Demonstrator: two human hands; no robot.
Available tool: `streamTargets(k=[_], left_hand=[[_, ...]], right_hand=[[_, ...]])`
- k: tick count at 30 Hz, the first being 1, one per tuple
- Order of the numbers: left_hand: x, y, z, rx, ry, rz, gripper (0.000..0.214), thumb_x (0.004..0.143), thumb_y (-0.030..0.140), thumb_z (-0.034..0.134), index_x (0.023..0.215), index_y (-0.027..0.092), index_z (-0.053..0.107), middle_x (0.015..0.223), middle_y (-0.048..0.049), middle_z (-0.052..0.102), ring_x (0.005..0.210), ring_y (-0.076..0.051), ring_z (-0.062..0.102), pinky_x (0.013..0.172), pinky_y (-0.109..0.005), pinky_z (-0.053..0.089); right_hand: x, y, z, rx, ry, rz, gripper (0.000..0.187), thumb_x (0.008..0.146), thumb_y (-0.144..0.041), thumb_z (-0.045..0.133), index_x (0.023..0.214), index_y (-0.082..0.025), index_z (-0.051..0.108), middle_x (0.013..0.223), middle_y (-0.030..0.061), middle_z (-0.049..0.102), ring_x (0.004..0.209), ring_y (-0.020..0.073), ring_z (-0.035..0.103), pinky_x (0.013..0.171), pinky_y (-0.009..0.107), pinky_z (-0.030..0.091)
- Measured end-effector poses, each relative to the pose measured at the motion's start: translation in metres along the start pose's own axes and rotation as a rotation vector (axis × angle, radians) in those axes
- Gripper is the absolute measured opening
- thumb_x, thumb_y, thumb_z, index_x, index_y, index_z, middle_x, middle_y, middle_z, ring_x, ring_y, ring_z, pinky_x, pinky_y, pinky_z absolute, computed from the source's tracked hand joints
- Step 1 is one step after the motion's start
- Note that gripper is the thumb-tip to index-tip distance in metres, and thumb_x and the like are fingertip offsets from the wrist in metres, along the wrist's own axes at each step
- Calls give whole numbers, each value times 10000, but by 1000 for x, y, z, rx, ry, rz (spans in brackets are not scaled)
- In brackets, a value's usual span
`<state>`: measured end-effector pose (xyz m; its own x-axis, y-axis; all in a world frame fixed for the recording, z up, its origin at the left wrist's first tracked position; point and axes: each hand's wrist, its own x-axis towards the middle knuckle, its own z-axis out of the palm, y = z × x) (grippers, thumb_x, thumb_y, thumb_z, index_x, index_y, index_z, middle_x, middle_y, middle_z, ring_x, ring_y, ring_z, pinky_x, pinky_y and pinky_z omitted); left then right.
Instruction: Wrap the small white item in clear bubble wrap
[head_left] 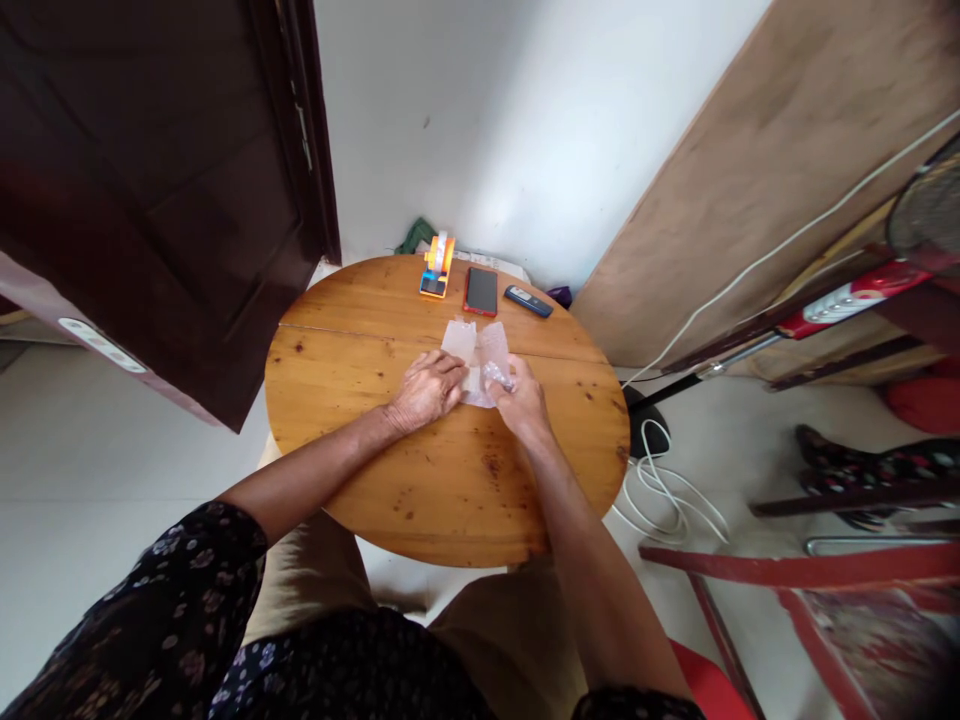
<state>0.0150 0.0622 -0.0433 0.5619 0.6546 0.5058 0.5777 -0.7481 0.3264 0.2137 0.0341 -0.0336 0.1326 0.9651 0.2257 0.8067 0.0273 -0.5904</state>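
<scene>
A sheet of clear bubble wrap (474,347) lies near the middle of a round wooden table (420,470). My left hand (424,390) rests on the wrap's left edge with its fingers curled down onto it. My right hand (517,395) pinches a small crumpled or rolled part of the wrap (496,375) at the sheet's right side. Both forearms reach in from the near edge of the table.
At the table's far edge stand an orange tape dispenser (436,266), a red-cased phone (481,290) and a dark remote (528,301). A dark door (150,190) is at left, a leaning board (750,180) and white cable (667,490) at right.
</scene>
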Motion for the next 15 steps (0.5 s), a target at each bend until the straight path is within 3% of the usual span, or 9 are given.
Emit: streamTargets(k=[2,6,15], left_hand=[[1,2,-2,30,-10,2,322,947,219,482,1146,161,729,1227,-120,721,1128,-273,570,979,-440,438],[3,7,-6,66,-26,-5,284,936,212,504,1085,185,745,1211,-91,730,1092,-269,539,932,-429,426],[3,7,-10,-5,-49,-34,301,924,198,494,1105,182,734,1173,-85,727,1040,-251,574,913,-396,458]], right_hand=[[-3,-7,1,102,40,49,582,806,-354,565,1354,-164,530,823,27,703,649,176,593,616,285,458],[-2,-22,1,203,71,-48,565,813,-350,543,1342,-153,562,737,-7,667,625,162,569,636,278,454],[6,-37,14,214,78,-29,523,811,-387,552,1256,-134,659,930,110,759,801,242,685,778,375,528]])
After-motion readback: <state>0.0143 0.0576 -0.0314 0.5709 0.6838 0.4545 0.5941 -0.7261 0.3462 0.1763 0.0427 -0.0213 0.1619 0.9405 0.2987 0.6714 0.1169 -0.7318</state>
